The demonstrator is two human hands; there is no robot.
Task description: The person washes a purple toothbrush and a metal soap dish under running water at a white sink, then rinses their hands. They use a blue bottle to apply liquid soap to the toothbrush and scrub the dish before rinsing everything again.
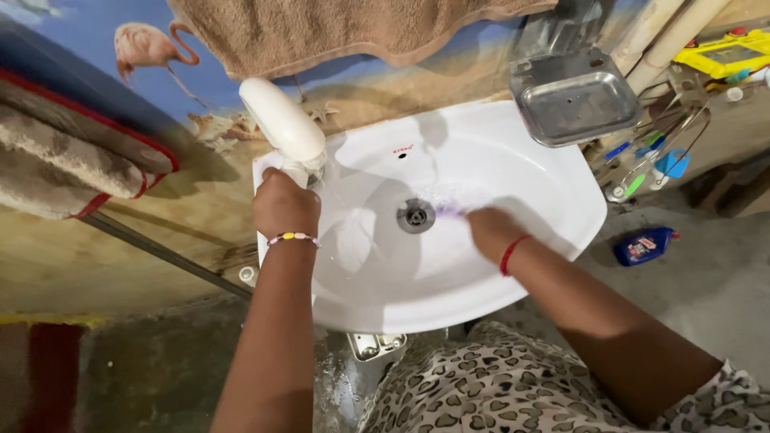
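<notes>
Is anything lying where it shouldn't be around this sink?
Yes. A blue bottle lies tipped on its side on the bare floor, right of the white sink. No spill shows around it. The metal soap dish holds no soap.

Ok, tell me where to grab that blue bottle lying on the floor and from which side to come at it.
Grip the blue bottle around its middle, coming down from above. It lies on its side on the concrete floor right of the white sink, label up, red cap toward the wall, so its long flanks are open to fingers. Both hands are busy: the left hand at the tap, the right hand in the basin.
</notes>
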